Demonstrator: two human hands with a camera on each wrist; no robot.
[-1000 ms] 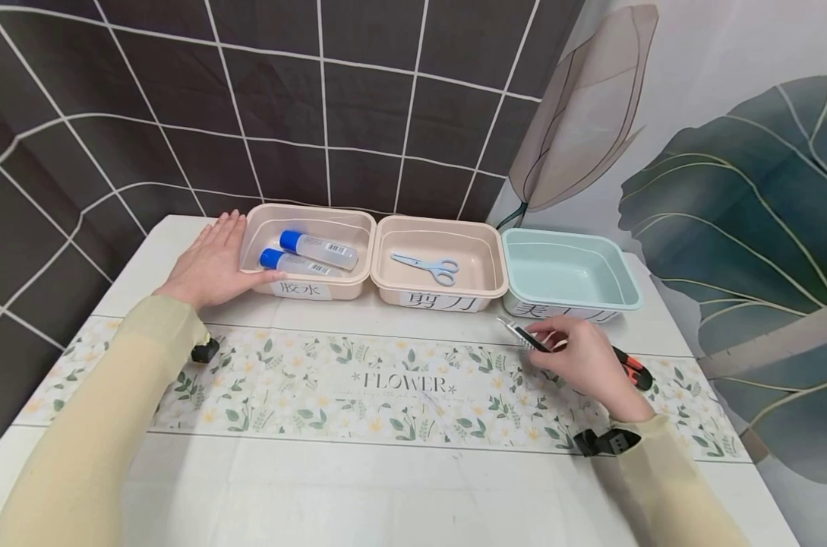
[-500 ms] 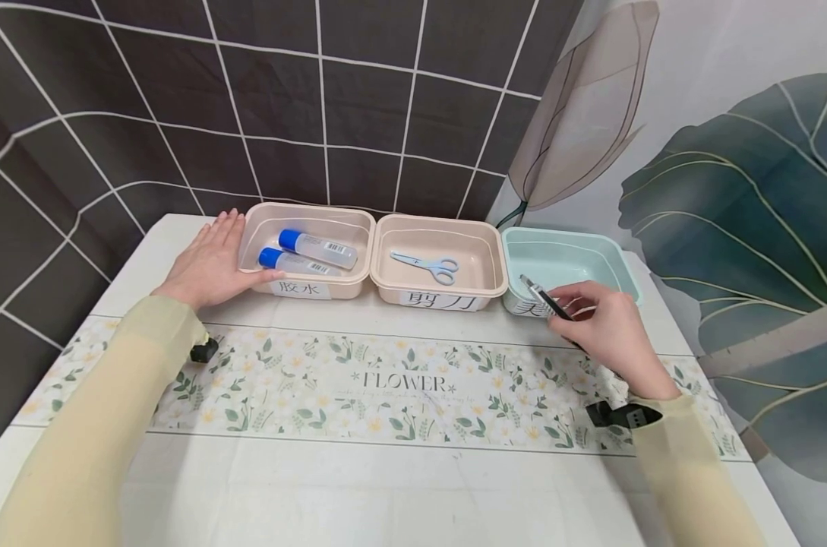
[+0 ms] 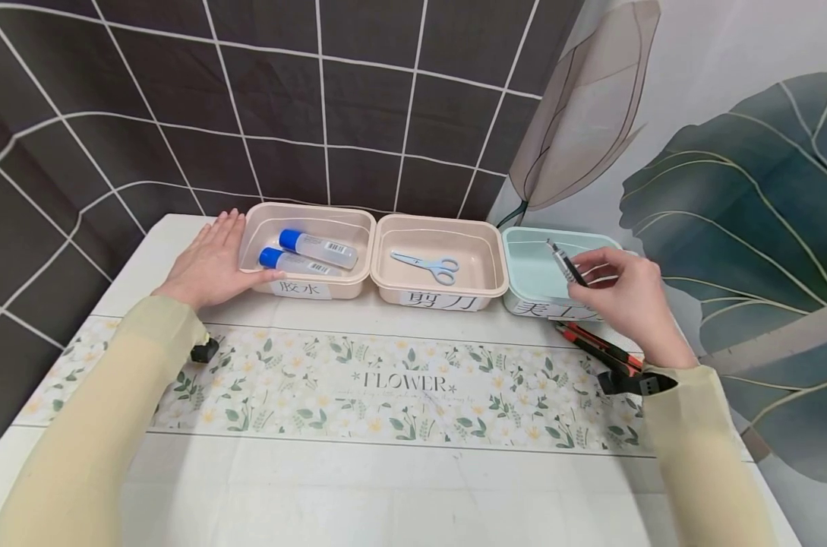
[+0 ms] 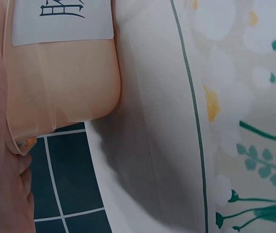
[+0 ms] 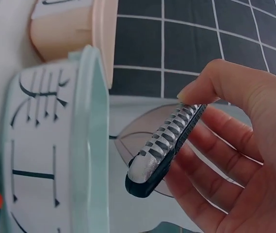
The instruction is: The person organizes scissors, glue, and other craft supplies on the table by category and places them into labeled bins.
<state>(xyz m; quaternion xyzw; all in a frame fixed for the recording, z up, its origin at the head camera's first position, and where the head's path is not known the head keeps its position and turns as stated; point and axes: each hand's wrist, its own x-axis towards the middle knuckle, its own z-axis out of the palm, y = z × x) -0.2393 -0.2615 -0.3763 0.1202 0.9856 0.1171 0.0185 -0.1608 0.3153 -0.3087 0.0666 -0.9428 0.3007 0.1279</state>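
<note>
My right hand (image 3: 625,300) pinches a black and silver utility knife (image 3: 565,264) over the light blue bin (image 3: 532,266), its front end tilted up and to the left. In the right wrist view, the thumb lies on top of the ribbed silver handle (image 5: 164,143), with the fingers beneath. My left hand (image 3: 208,262) rests with straight fingers along the left side of a beige bin (image 3: 355,285); its thumb lies on the front rim. Two blue-capped clear glue bottles (image 3: 320,249) lie in that bin. Light blue scissors (image 3: 427,266) lie in the middle beige bin (image 3: 484,251).
A red and black utility knife (image 3: 598,346) lies on the table before the blue bin, partly behind my right wrist strap. The bins stand in a row with labelled fronts. Behind them hangs a dark cloth with a white grid (image 3: 283,99). A floral strip (image 3: 304,387) crosses the table.
My right hand has lifted the black and silver utility knife from near the table, up and to the right, over the blue bin. The left hand stays in place.
</note>
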